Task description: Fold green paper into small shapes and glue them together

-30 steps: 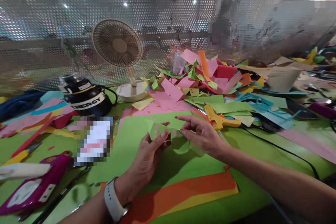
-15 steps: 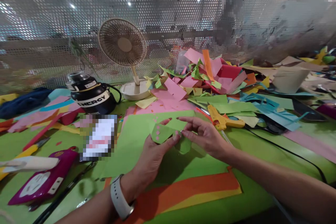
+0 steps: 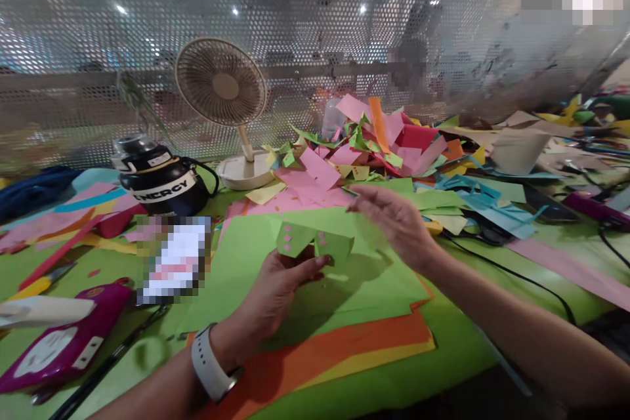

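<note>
My left hand (image 3: 290, 275) pinches a folded piece of green paper (image 3: 300, 241) between thumb and fingers, above a stack of coloured sheets. Small pink diamond shapes show on the folds of the piece. My right hand (image 3: 394, 223) is raised to the right of it, apart from the paper, with its fingers stretched out and nothing visible in them. Behind that hand a bit of a yellow tool (image 3: 433, 228) shows; the rest is hidden. Under both hands lies a large green sheet (image 3: 246, 262), with orange paper (image 3: 344, 348) sticking out below it.
A heap of paper scraps (image 3: 315, 170) lies behind the stack, near a small fan (image 3: 221, 82). To the left are a black bottle (image 3: 162, 180), a blurred-out phone (image 3: 174, 259) and a purple case (image 3: 69, 335). A black cable (image 3: 516, 275) runs along the right.
My right hand has let go of the green paper and moved right, away from it. The left hand keeps hold of it, slightly further left. The whole view has shifted a little.
</note>
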A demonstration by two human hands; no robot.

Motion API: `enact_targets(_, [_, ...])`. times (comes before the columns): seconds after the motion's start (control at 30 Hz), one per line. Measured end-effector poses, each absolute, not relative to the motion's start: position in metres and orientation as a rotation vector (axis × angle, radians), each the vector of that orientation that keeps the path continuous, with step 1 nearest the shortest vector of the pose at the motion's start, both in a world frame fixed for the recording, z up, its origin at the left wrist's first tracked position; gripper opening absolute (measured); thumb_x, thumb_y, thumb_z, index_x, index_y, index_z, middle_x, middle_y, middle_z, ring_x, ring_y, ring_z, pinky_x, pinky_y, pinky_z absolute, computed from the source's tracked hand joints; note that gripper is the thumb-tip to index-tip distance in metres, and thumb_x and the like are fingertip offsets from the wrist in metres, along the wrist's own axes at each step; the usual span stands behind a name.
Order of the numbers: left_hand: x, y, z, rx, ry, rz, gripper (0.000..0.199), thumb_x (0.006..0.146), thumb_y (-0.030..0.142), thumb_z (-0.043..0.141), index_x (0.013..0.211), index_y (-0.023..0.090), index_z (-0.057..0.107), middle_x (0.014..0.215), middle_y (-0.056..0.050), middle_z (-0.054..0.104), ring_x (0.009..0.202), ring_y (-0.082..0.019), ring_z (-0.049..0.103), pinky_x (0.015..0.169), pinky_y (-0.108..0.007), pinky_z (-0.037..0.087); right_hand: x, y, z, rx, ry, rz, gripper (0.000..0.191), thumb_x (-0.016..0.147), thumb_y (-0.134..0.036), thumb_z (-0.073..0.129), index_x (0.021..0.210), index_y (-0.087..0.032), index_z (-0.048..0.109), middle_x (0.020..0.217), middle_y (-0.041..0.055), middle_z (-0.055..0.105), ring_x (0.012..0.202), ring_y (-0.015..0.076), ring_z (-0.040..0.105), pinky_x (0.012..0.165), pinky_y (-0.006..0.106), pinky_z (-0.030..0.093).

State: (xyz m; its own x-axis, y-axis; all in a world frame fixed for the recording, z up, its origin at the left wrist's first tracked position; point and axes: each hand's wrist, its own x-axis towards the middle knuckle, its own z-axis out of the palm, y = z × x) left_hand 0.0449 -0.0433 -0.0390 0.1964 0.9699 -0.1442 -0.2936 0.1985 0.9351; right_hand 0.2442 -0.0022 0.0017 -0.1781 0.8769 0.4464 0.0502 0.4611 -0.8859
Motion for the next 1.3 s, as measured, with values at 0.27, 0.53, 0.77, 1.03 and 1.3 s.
enact_targets(0.27, [0.040, -0.035, -0.038, 0.928, 1.139, 1.042, 0.024, 0.057, 0.033, 0.085, 0.069, 0.016, 0.075, 0.065, -0.001, 0.063, 0.060, -0.009, 0.048, 0.053, -0.019, 0.036, 0.323, 0.000, 0.055, -0.980, -1.406, 0.398, 0.040, 0.081, -0.050, 0.064, 0.055, -0.021, 0.055, 0.043, -0.0057, 0.047, 0.040, 0.0092, 0.047, 0.048, 0.025, 0.046])
enact_targets(0.53, [0.033, -0.034, -0.031, 0.891, 1.257, 1.048, 0.027, 0.047, 0.033, 0.088, 0.064, 0.016, 0.075, 0.062, -0.002, 0.065, 0.058, -0.010, 0.048, 0.051, -0.019, 0.037, 0.351, -0.013, -0.003, -1.583, -2.458, 0.009, 0.058, 0.072, -0.017, 0.058, 0.130, -0.018, 0.054, 0.120, 0.0134, 0.060, 0.111, 0.0307, 0.055, 0.094, 0.046, 0.044])
enact_targets(0.77, [0.027, -0.035, -0.038, 0.832, 1.203, 1.071, 0.028, 0.051, 0.028, 0.088, 0.071, 0.015, 0.074, 0.066, 0.000, 0.066, 0.058, -0.008, 0.050, 0.051, -0.018, 0.039, 0.342, -0.006, -0.028, -1.691, -2.441, -0.151, 0.068, 0.070, -0.005, 0.047, 0.137, -0.014, 0.045, 0.117, 0.0148, 0.051, 0.100, 0.0266, 0.057, 0.084, 0.038, 0.049])
enact_targets(1.03, [0.027, -0.036, -0.038, 0.807, 1.205, 1.084, 0.026, 0.052, 0.028, 0.088, 0.066, 0.014, 0.072, 0.060, 0.001, 0.063, 0.054, -0.008, 0.050, 0.052, -0.020, 0.040, 0.347, -0.004, -0.026, -1.497, -1.998, -0.153, 0.036, 0.073, -0.022, 0.056, 0.108, -0.020, 0.065, 0.104, 0.0104, 0.056, 0.094, 0.0256, 0.057, 0.076, 0.034, 0.049])
enact_targets(1.3, [0.026, -0.032, -0.039, 0.921, 1.132, 1.119, 0.023, 0.056, 0.030, 0.085, 0.064, 0.015, 0.069, 0.053, 0.003, 0.059, 0.048, -0.008, 0.046, 0.048, -0.021, 0.034, 0.291, -0.003, -0.002, -1.198, -1.722, 0.944, 0.027, 0.076, -0.036, 0.064, 0.093, -0.015, 0.065, 0.071, 0.0018, 0.064, 0.052, 0.0107, 0.050, 0.043, 0.021, 0.039])
